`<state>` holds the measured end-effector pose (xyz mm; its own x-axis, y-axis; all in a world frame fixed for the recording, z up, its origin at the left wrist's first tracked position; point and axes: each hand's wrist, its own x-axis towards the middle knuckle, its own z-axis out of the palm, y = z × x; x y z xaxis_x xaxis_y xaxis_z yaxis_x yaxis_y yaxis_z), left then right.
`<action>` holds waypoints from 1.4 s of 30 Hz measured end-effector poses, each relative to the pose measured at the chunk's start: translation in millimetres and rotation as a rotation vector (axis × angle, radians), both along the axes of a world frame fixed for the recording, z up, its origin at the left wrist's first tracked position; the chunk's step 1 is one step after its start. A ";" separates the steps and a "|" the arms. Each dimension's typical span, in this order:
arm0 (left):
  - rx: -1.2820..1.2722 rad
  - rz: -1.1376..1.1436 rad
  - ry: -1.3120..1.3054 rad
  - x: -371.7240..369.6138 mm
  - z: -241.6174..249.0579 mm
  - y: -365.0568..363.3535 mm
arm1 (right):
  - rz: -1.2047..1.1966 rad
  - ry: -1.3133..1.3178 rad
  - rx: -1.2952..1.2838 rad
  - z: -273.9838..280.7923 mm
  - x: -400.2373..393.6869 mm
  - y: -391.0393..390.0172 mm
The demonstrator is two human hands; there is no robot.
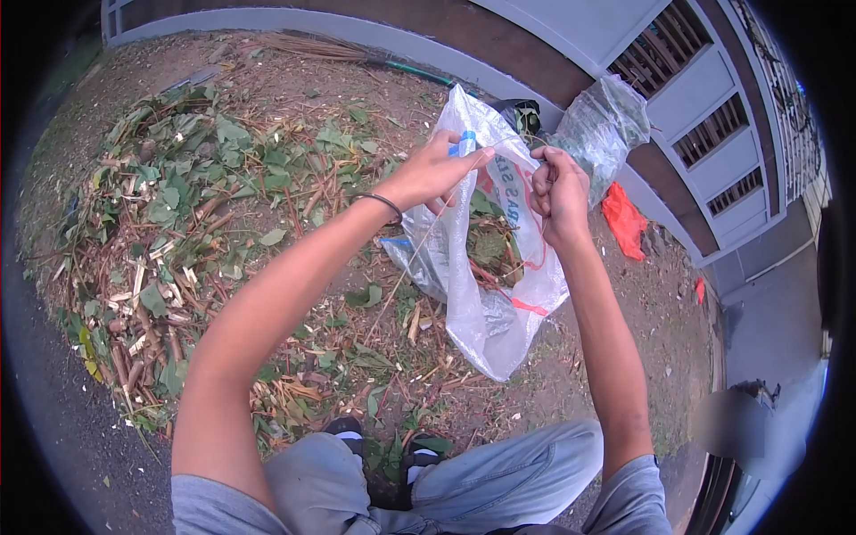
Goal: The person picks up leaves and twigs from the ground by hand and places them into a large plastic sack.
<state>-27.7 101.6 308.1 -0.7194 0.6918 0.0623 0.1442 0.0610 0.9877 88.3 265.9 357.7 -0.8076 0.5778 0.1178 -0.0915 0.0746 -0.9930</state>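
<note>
Over the mouth of a white woven plastic sack (464,312), both my hands are on a long thin twig (412,259). My left hand (437,174) has it between thumb and fingers, and the twig's lower part trails down toward the ground. Close by on the right, my right hand (562,192) is closed in a fist around its upper end; the exact grip is partly hidden. Inside the open sack lie green and brown leaves (489,248). Red and blue-green lettering shows on the sack's wall.
A broad heap of cut leaves and sticks (169,214) spreads at left. Behind the sack stand a filled translucent bag (606,129) and a black bag (519,116). An orange plastic bag (624,221) lies right. A broom (330,49) rests along the wall.
</note>
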 end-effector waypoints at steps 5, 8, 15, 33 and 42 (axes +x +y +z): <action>-0.085 -0.272 -0.154 -14.8 -1.2 -32.6 | -0.159 0.115 0.203 23.4 10.8 6.4; 0.083 -0.425 -0.361 -23.2 18.5 -62.8 | -0.227 0.133 0.340 28.7 23.6 7.8; 0.693 0.182 -0.195 -14.5 51.8 -67.7 | 0.000 0.003 0.677 5.0 46.4 -26.4; 0.957 0.591 -0.503 -16.2 50.9 -25.6 | 0.187 -0.372 0.796 -57.9 69.5 -49.8; 0.205 0.546 -0.658 3.6 -35.5 107.4 | -0.006 -0.634 1.410 -101.2 40.0 33.5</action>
